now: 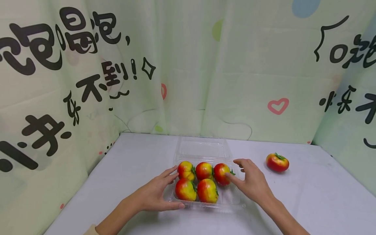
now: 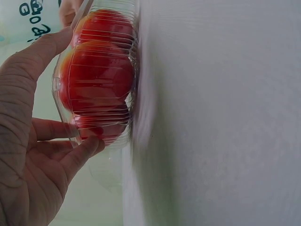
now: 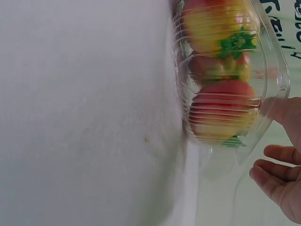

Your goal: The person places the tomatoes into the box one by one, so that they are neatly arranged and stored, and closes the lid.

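Observation:
A clear plastic clamshell box (image 1: 229, 197) lies open on the table, with several red-and-yellow persimmons (image 1: 208, 191) in two rows and a bare spot at its near right corner. My left hand (image 1: 157, 192) grips the box's left end, thumb along the near rim and fingers at the far left side. In the left wrist view those fingertips (image 2: 89, 146) press on the ribbed wall. My right hand (image 1: 252, 181) hovers over the box's right side with fingers spread. Its thumb reaches the far right persimmon (image 1: 222, 173), whose green leaves point right.
The box's transparent lid (image 1: 203, 148) is folded back behind it, flat toward the curtain. Another persimmon (image 1: 277, 162) sits alone on the white table (image 1: 317, 189) at the right. A pale green printed curtain (image 1: 188, 65) encloses the back and sides.

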`<action>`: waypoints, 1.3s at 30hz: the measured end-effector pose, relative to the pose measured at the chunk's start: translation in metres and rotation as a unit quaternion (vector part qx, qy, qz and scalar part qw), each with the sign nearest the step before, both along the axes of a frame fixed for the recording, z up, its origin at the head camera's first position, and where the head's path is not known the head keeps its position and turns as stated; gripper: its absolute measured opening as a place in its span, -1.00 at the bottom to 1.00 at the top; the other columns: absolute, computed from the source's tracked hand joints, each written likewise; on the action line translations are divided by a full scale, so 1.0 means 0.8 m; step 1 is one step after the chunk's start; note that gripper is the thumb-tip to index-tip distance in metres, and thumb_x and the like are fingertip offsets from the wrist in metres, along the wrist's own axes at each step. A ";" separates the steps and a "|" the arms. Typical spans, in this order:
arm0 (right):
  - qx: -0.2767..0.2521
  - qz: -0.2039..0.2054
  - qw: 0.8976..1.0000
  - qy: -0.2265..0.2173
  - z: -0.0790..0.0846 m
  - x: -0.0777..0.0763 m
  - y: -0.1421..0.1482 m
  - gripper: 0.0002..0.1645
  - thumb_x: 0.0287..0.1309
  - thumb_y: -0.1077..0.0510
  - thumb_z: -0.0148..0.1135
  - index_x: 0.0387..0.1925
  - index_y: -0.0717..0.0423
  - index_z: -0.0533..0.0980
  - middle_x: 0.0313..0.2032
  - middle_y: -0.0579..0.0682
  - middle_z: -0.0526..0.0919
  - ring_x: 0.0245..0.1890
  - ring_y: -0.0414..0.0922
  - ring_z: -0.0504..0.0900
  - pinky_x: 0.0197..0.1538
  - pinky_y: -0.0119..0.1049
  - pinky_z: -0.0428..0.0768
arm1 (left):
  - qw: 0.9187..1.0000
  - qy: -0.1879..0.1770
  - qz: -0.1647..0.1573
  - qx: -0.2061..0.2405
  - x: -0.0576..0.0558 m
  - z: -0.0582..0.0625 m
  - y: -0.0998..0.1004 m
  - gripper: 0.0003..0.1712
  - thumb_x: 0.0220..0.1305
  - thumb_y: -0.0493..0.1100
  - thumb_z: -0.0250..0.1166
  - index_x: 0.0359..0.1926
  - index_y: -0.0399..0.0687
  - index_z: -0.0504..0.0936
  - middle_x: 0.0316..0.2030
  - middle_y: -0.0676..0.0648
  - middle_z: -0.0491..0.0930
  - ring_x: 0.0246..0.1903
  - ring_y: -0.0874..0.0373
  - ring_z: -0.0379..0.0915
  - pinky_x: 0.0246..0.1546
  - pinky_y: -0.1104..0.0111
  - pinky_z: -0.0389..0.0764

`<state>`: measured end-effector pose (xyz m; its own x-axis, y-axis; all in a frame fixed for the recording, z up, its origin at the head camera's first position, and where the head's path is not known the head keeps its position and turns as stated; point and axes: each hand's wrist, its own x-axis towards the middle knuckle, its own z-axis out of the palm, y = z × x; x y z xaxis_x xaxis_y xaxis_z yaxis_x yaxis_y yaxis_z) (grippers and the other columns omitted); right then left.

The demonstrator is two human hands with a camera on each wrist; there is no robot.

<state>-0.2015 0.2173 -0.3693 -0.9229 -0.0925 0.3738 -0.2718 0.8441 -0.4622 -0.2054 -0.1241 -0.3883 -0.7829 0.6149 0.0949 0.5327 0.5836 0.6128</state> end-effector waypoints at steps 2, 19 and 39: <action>0.002 -0.003 1.000 0.003 0.000 0.000 0.004 -0.34 0.14 -0.01 0.52 0.15 0.30 0.54 0.02 0.23 0.63 -0.09 0.15 0.67 0.00 0.09 0.72 | 1.000 -0.001 0.000 0.001 0.000 0.000 0.000 0.10 0.13 0.37 0.44 0.52 -0.10 0.31 0.60 0.00 0.03 0.29 0.06 0.48 0.31 -0.05 0.49; 0.014 -0.035 0.999 0.010 -0.003 -0.004 0.040 -0.36 0.15 0.04 0.50 0.13 0.36 0.53 0.03 0.34 0.62 -0.08 0.22 0.67 -0.01 0.14 0.71 | 1.000 0.000 0.000 0.000 -0.002 -0.002 0.000 0.11 0.13 0.38 0.44 0.53 -0.10 0.31 0.61 0.01 0.02 0.30 0.06 0.47 0.32 -0.05 0.48; 0.003 -0.058 0.997 0.041 -0.010 -0.022 0.089 -0.31 0.13 0.03 0.52 0.11 0.44 0.51 -0.01 0.37 0.63 -0.11 0.25 0.65 -0.02 0.20 0.65 | 1.000 0.004 0.003 -0.005 -0.002 -0.001 0.001 0.11 0.12 0.39 0.43 0.52 -0.09 0.31 0.60 0.00 0.03 0.30 0.06 0.47 0.32 -0.05 0.48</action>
